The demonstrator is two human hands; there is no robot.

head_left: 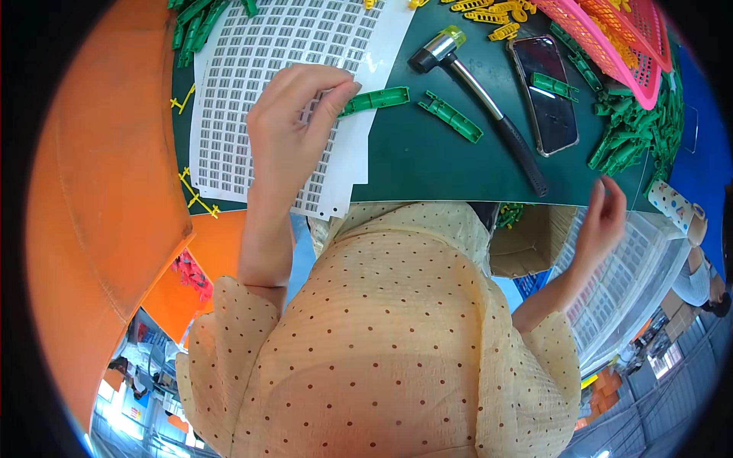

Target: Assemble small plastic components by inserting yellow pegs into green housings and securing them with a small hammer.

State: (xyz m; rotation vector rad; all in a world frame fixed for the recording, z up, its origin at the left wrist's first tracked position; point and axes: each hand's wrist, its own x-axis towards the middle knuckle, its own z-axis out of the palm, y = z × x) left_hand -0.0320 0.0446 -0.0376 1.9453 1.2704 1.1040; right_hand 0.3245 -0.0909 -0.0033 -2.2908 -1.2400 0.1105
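Observation:
My left hand (294, 126) is over the printed sheets, its thumb and index finger drawn together. A long green plastic half-shell piece (385, 98) sticks out to the right from beneath the thumb and appears held there. Off the table's front edge at the right, my right hand (605, 217) is raised with fingers loosely bent and a gap between them. Nothing shows in it. The white sheets of small grey printed labels (229, 145) lie under my left hand. A second green piece (450, 117) rests on the dark green tabletop (416, 168) between the hands.
A mallet (489, 99) and a phone (544, 114), with a green piece (555, 86) on it, lie right of centre. Green parts (641, 133) are heaped beside a pink basket (611, 46). Yellow parts (489, 11) lie at the back. An open cardboard box (527, 248) is below the edge.

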